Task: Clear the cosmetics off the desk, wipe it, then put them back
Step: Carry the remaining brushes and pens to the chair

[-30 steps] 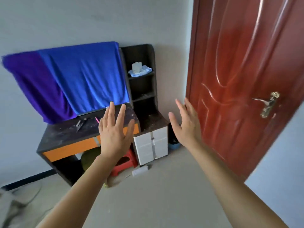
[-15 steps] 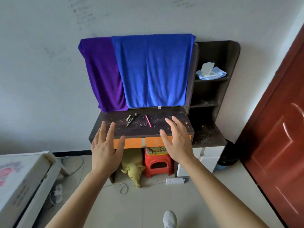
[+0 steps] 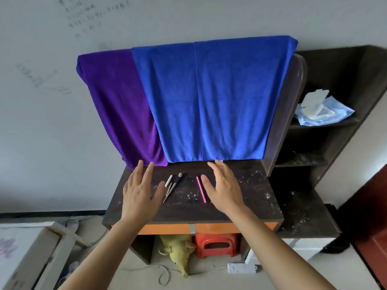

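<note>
Our left hand (image 3: 139, 195), right hand (image 3: 224, 192), fingers straight, empty, flanking slim makeup brushes (image 3: 173, 186) on dusty dark desk (image 3: 253, 197); contact unclear.

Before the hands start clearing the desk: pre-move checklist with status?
1. Hands free: left hand and right hand are both open and hold nothing. ok
2. Targets in sight: thin pink stick lies by the right thumb; white-tipped pencil and dark-handled brush lie uncovered between the hands. ok
3. Height of the hands above the desk: cannot tell
4. Dark wooden desk top clean: white specks all over it. not ok
5. Wiping supply: blue-and-white wipes pack on the dark side shelf. ok
6. Drop-off spot for the cosmetics: cannot tell
</note>
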{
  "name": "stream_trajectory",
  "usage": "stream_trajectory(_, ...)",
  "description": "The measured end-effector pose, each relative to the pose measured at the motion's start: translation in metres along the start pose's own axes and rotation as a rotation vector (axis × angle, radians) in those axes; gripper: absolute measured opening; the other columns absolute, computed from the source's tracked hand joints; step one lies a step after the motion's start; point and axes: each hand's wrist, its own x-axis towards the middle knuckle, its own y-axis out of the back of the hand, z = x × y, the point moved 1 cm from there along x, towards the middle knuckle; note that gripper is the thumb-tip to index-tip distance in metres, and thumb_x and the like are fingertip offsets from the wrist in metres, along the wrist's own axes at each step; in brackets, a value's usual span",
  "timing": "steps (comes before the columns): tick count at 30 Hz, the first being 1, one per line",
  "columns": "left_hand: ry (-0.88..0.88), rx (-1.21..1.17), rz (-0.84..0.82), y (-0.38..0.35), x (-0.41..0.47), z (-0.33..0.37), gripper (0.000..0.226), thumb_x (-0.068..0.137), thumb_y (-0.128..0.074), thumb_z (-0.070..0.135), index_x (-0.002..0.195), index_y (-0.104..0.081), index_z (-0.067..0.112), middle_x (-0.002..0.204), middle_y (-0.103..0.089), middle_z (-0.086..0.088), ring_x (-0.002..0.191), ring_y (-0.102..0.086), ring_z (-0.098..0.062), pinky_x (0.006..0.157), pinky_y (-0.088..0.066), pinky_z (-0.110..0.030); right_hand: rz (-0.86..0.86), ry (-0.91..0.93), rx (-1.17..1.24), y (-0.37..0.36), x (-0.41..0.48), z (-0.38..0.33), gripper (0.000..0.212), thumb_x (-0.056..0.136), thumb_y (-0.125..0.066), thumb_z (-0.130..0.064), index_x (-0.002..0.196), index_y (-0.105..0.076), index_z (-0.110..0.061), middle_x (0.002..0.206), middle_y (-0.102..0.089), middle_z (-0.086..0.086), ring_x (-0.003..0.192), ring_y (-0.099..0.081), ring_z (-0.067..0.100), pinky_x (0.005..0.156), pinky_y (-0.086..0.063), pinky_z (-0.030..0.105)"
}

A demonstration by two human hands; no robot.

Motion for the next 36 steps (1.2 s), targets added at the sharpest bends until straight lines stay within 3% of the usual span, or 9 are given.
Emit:
stream_trajectory(5,0.060,0.011,-0.048,-0.035,0.054,-0.039,0.065,0.097,-0.051,0.046,0.154,-0.029,0.023,0.164,-0.018,-0.007,0.148,-0.021,-0.027,0.117,-0.024,-0.048,-0.103,-0.053,-0.021,-0.049,0.057,0.020,0.056,0.100,-0.051,-0.047,0.148,-0.045,-0.018,0.154,-0.040,0.003,0.143,-0.034,0.017,0.113,-0.030,0.029)
stream_trajectory(10,0.169,-0.028,-0.200,-0.088,0.078,-0.091,0.064,0.096,-0.056,0.042,0.153,-0.034,0.022,0.163,-0.022,-0.006,0.146,-0.027,-0.028,0.115,-0.028,-0.048,-0.272,-0.234,-0.094,-0.108,0.073,0.049,0.057,0.098,-0.055,-0.045,0.148,-0.043,-0.020,0.155,-0.035,0.004,0.142,-0.036,0.022,0.109,-0.038,0.038)
stream_trajectory(16,0.150,-0.038,-0.404,-0.134,0.146,-0.151,0.069,0.093,-0.061,0.036,0.153,-0.032,0.021,0.162,-0.023,-0.007,0.145,-0.027,-0.028,0.115,-0.028,-0.045,-0.345,-0.428,-0.158,-0.155,0.098,0.064,0.056,0.095,-0.061,-0.040,0.144,-0.048,-0.016,0.146,-0.045,0.007,0.133,-0.047,0.026,0.106,-0.039,0.035)
stream_trajectory(21,0.110,-0.057,-0.509,-0.171,0.205,-0.186,0.066,0.092,-0.061,0.035,0.151,-0.037,0.018,0.159,-0.029,-0.007,0.140,-0.034,-0.030,0.113,-0.032,-0.044,-0.365,-0.617,-0.174,-0.196,0.124,0.065,0.057,0.095,-0.058,-0.044,0.145,-0.044,-0.022,0.147,-0.043,0.004,0.129,-0.050,0.027,0.103,-0.044,0.039)
stream_trajectory(25,0.062,-0.031,-0.627,-0.212,0.223,-0.197,0.062,0.092,-0.059,0.039,0.149,-0.040,0.021,0.154,-0.036,-0.003,0.136,-0.039,-0.028,0.108,-0.037,-0.044,-0.424,-0.761,-0.176,-0.230,0.123,0.066,0.062,0.096,-0.055,-0.047,0.150,-0.035,-0.022,0.152,-0.035,0.005,0.130,-0.049,0.028,0.101,-0.045,0.040)
stream_trajectory(30,0.097,0.006,-0.776,-0.254,0.214,-0.194,0.069,0.088,-0.059,0.046,0.149,-0.036,0.024,0.138,-0.046,-0.009,0.128,-0.044,-0.031,0.102,-0.042,-0.044,-0.472,-0.871,-0.192,-0.254,0.109,0.072,0.073,0.095,-0.058,-0.049,0.154,-0.025,-0.022,0.158,-0.025,0.010,0.145,-0.029,0.031,0.111,-0.039,0.046)
stream_trajectory(36,0.145,-0.009,-0.756,-0.282,0.199,-0.175,0.064,0.086,-0.065,0.051,0.138,-0.048,0.017,0.126,-0.047,-0.011,0.120,-0.047,-0.033,0.092,-0.046,-0.043,-0.515,-0.807,-0.314,-0.259,0.099,0.088,0.069,0.094,-0.060,-0.045,0.150,-0.031,-0.017,0.142,-0.040,0.009,0.131,-0.041,0.028,0.099,-0.046,0.043)
